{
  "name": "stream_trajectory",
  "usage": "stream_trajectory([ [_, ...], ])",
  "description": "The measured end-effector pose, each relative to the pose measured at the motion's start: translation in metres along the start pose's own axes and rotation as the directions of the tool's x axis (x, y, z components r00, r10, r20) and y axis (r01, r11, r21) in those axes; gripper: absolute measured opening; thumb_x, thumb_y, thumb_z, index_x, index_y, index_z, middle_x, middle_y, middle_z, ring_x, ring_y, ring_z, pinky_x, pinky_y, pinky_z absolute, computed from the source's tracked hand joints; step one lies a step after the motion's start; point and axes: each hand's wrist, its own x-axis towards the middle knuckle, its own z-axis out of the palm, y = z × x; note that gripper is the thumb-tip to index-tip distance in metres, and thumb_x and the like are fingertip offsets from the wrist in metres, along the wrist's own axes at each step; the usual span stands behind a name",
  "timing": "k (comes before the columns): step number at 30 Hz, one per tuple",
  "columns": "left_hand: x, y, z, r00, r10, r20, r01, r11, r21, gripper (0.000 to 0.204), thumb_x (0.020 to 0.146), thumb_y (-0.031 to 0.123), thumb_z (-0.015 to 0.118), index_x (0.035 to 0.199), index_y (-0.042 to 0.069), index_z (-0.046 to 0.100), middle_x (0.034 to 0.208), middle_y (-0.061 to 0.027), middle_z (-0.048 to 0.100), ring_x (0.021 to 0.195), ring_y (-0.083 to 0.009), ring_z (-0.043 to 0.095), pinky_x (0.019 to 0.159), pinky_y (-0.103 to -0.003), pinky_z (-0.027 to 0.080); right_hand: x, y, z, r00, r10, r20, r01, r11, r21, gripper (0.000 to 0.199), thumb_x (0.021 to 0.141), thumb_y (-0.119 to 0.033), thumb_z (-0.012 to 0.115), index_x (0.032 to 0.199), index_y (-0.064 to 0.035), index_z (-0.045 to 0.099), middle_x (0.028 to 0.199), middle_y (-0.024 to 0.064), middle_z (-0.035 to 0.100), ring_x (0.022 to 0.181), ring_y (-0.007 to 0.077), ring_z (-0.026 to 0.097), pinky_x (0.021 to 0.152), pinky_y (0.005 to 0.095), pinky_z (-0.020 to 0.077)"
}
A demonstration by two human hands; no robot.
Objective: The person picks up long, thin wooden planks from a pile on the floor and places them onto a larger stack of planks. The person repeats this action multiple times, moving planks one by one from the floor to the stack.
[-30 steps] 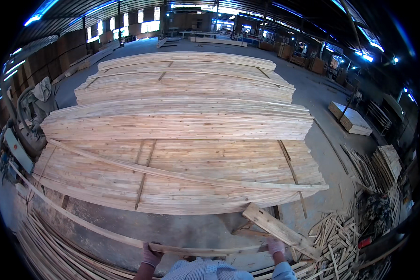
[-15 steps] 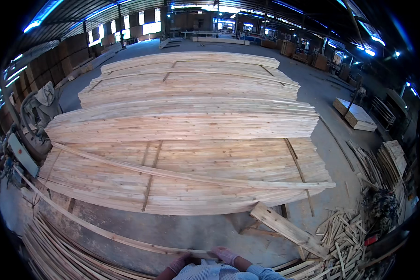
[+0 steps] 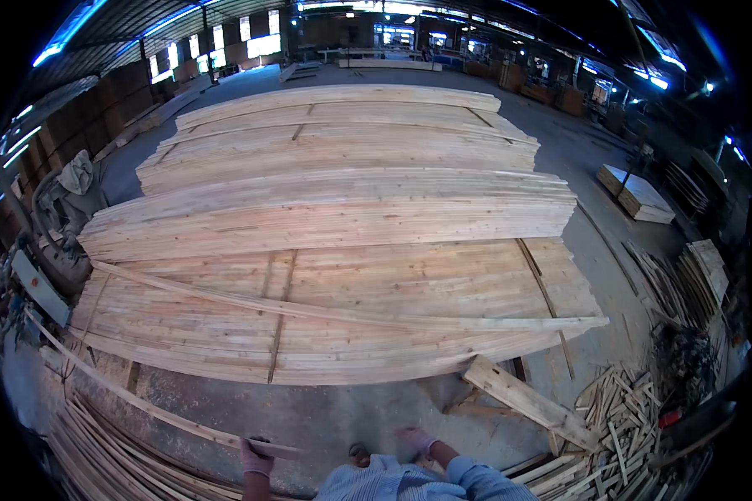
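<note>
A long, thin wooden strip point(image 3: 154, 411) runs from the machine at the far left down to its near end in front of me. My left hand point(image 3: 257, 457), in a pale pinkish glove, is closed round the strip close to that end. A short length of the strip sticks out to the right of the hand, somewhat blurred. My right hand point(image 3: 416, 439), gloved too, hangs over the floor to the right, apart from the strip. Its fingers look stretched out, and nothing shows in them. Between the hands a dark shoe tip point(image 3: 359, 455) is visible.
Wide stacks of planks point(image 3: 334, 217) fill the middle, with a loose board point(image 3: 351, 317) lying across the nearest. Long strips point(image 3: 117, 451) lie at the lower left. To the right are a slanting plank point(image 3: 530, 402) and a heap of offcuts point(image 3: 617, 417). A machine panel point(image 3: 40, 288) stands left.
The strip's near end has shifted left, along with my left hand. My right hand has come off the strip and moved a little to the right.
</note>
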Motion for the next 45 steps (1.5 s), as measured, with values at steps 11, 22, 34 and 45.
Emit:
stream_trajectory([
  [11, 0.027, -0.005, 0.01, 0.909, 0.021, -0.416, -0.044, 0.998, -0.046, 0.071, 0.079, 0.078, 0.055, 0.108, 0.013, 0.052, 0.1, -0.0068, 0.063, 0.089, -0.0249, 0.061, 0.076, -0.045, 0.051, 0.012, 0.258, -0.055, 0.79, 0.558, -0.254, -0.494, 0.824, 0.277, 0.063, 0.093, -0.054, 0.045, 0.123, -0.0026, 0.063, 0.129, 0.029, 0.058, 0.123, 0.0433, 0.053, 0.102, 0.0468, 0.0413],
  [22, -0.011, -0.103, 0.055, 0.876, -0.368, -0.31, 0.412, 0.907, 0.087, 0.056, 0.091, 0.067, 0.042, 0.09, 0.011, 0.048, 0.091, -0.0046, 0.052, 0.082, -0.0241, 0.05, 0.073, -0.043, 0.043, 0.147, 0.224, -0.192, 0.866, 0.295, -0.405, -0.424, 0.862, -0.279, 0.043, 0.093, -0.043, 0.047, 0.107, -0.0082, 0.068, 0.109, 0.0243, 0.067, 0.107, 0.0398, 0.062, 0.091, 0.0486, 0.0492],
  [34, -0.071, -0.157, 0.128, 0.919, -0.309, -0.244, 0.318, 0.948, -0.004, 0.054, 0.096, 0.063, 0.041, 0.088, 0.01, 0.052, 0.083, -0.0076, 0.057, 0.072, -0.027, 0.051, 0.067, -0.046, 0.044, 0.424, 0.0, -0.356, 0.851, -0.337, -0.403, -0.29, 0.34, -0.895, 0.046, 0.089, -0.031, 0.059, 0.128, -0.0073, 0.053, 0.115, 0.0103, 0.063, 0.112, 0.024, 0.059, 0.095, 0.0426, 0.041],
  [45, -0.083, -0.195, 0.178, 0.849, -0.181, -0.497, 0.228, 0.973, 0.035, 0.056, 0.096, 0.06, 0.045, 0.109, 0.007, 0.058, 0.093, -0.0123, 0.064, 0.086, -0.035, 0.06, 0.085, -0.053, 0.05, 0.459, -0.029, -0.376, 0.955, -0.241, -0.171, -0.081, 0.344, -0.935, 0.011, 0.081, -0.018, 0.063, 0.082, -0.0149, 0.074, 0.085, 0.0092, 0.073, 0.089, 0.0268, 0.071, 0.072, 0.038, 0.0505],
])
